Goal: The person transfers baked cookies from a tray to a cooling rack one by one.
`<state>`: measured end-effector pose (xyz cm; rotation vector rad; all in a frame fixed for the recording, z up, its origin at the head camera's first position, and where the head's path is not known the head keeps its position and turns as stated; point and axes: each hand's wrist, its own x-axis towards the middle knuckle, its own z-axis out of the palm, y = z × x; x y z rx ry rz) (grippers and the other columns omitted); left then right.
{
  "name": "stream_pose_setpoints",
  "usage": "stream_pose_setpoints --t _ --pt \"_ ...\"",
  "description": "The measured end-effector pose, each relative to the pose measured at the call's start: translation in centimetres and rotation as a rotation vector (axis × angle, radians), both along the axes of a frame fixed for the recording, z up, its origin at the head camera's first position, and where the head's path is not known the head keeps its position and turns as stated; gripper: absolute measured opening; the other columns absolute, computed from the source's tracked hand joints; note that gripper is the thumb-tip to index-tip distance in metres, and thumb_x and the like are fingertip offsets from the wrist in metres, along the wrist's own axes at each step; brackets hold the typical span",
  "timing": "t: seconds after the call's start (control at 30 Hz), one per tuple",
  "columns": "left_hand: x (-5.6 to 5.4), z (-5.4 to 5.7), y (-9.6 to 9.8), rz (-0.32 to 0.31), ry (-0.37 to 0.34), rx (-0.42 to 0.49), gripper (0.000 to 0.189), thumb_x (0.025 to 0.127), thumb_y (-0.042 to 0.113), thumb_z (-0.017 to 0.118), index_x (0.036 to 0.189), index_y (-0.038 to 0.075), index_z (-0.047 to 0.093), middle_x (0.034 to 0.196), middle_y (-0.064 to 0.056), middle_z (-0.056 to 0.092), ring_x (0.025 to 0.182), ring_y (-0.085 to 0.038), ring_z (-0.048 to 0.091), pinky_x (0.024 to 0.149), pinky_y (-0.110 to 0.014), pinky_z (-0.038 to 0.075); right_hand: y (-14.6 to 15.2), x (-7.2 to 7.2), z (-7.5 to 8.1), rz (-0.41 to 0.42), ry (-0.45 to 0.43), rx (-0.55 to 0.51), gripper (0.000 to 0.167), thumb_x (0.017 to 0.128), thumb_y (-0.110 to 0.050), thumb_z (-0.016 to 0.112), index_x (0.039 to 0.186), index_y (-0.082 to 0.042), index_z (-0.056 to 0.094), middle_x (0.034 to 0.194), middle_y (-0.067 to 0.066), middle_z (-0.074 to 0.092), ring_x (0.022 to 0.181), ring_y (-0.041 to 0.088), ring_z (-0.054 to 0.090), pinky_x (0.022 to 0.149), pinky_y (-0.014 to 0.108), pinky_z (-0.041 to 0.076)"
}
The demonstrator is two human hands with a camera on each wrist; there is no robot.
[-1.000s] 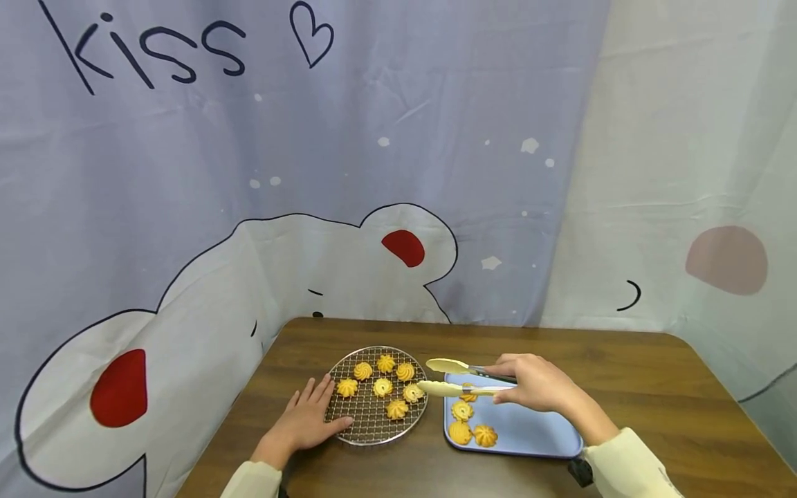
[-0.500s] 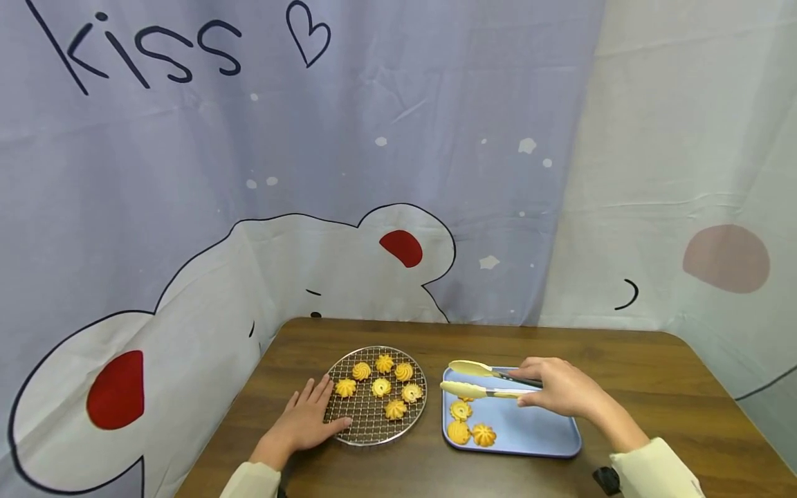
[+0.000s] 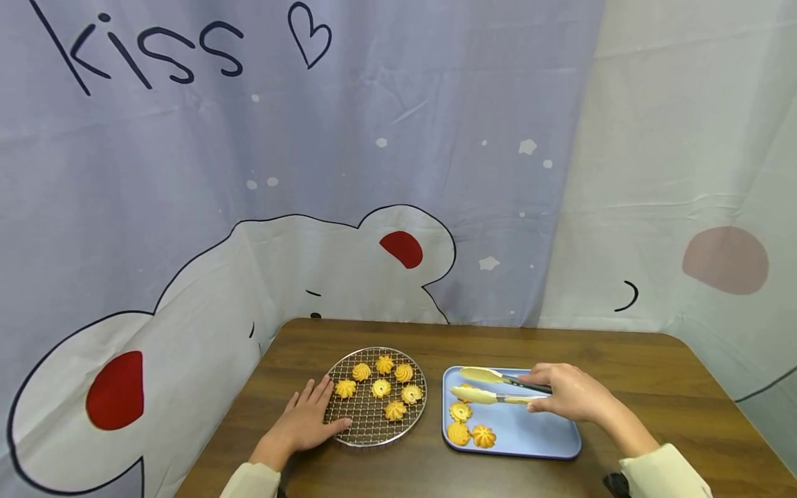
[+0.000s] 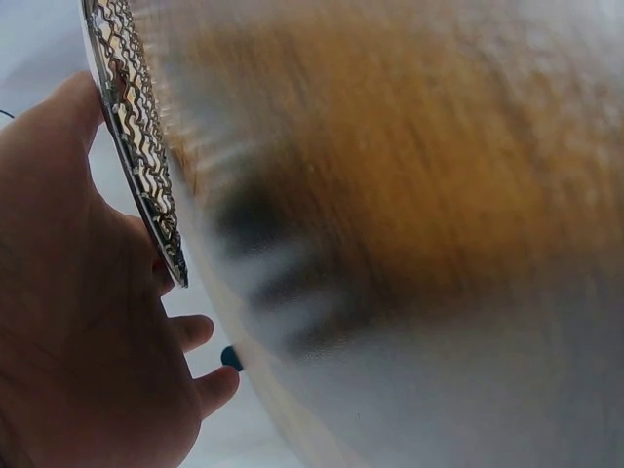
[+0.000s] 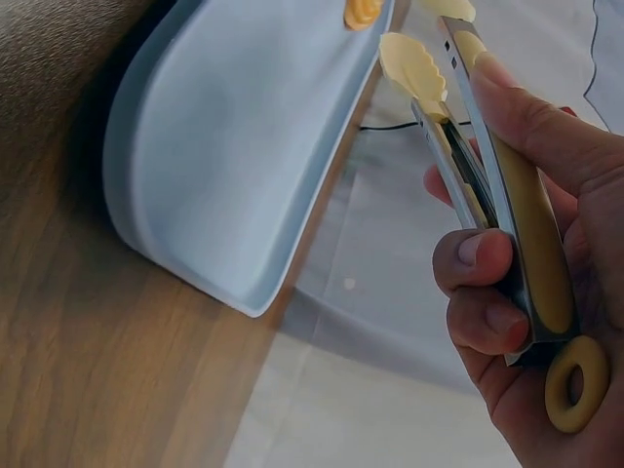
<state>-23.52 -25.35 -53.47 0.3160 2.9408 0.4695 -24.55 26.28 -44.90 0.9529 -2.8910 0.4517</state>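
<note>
A round wire cooling rack with several piped butter cookies lies on the table. My left hand rests at its left rim, fingers spread and fairly straight, thumb over the near edge. In the left wrist view the rack is seen edge-on beside that hand. To the right is a blue tray with several cookies along its left side. Over the tray, my right hand grips a pair of tongs with cream scalloped tips. The tips are apart with nothing between them, partly covering the tray's farthest cookie.
Both rack and tray lie on a dark brown wooden table, with a narrow strip of wood between them. A printed curtain hangs behind the table's far edge and along its sides.
My right hand has drawn the tongs rightward from the rack's right edge to over the tray, then slightly lower. Left hand, rack and cookies stay in place.
</note>
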Motion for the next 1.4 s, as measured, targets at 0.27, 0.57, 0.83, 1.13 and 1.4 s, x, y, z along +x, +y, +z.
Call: stream_pose_setpoints --t 0.27,0.57,0.83,1.13,1.4 --pt "-0.1 0.4 0.1 0.01 -0.018 -0.019 0.1 0.093 0.07 0.054 0.159 0.0 0.029 0.167 -0.017 0.021 0.153 -0.046 0.015 0.119 -0.068 0.013 0.3 -0.2 -0.7 -0.009 -0.02 0.005 0.047 0.082 -0.038 0.083 0.122 -0.013 0.076 0.105 -0.006 0.069 0.093 0.015 0.067 0.075 0.038 0.056" --pt "0.1 0.6 0.2 0.011 -0.008 -0.031 0.098 0.093 0.069 0.055 0.158 -0.001 0.031 0.167 -0.017 0.021 0.152 -0.046 0.017 0.118 -0.068 0.015 0.3 -0.4 -1.1 -0.022 -0.031 0.013 0.045 0.082 -0.034 0.084 0.121 -0.013 0.077 0.109 -0.003 0.07 0.097 0.021 0.068 0.079 0.042 0.057" --pt "0.1 0.6 0.2 0.012 -0.017 -0.03 0.097 0.093 0.068 0.055 0.158 -0.001 0.031 0.167 -0.017 0.021 0.152 -0.047 0.016 0.118 -0.068 0.015 0.3 -0.6 -0.9 -0.007 -0.021 0.02 0.046 0.081 -0.033 0.085 0.121 -0.012 0.077 0.101 -0.008 0.068 0.088 0.012 0.065 0.073 0.037 0.055" --pt "0.0 0.6 0.3 0.008 -0.008 -0.035 0.097 0.094 0.068 0.055 0.158 -0.001 0.031 0.167 -0.017 0.022 0.152 -0.046 0.016 0.119 -0.068 0.015 0.2 -0.5 -1.0 -0.004 0.001 0.028 0.046 0.08 -0.034 0.086 0.12 -0.013 0.077 0.098 -0.01 0.067 0.086 0.01 0.064 0.071 0.036 0.055" --pt "0.0 0.4 0.2 0.01 -0.024 -0.034 0.098 0.093 0.069 0.055 0.158 -0.001 0.031 0.167 -0.017 0.022 0.152 -0.047 0.017 0.118 -0.068 0.015 0.1 0.0 -1.6 -0.017 0.039 0.029 0.042 0.081 -0.031 0.085 0.119 -0.016 0.078 0.102 -0.009 0.069 0.088 0.011 0.066 0.071 0.034 0.055"
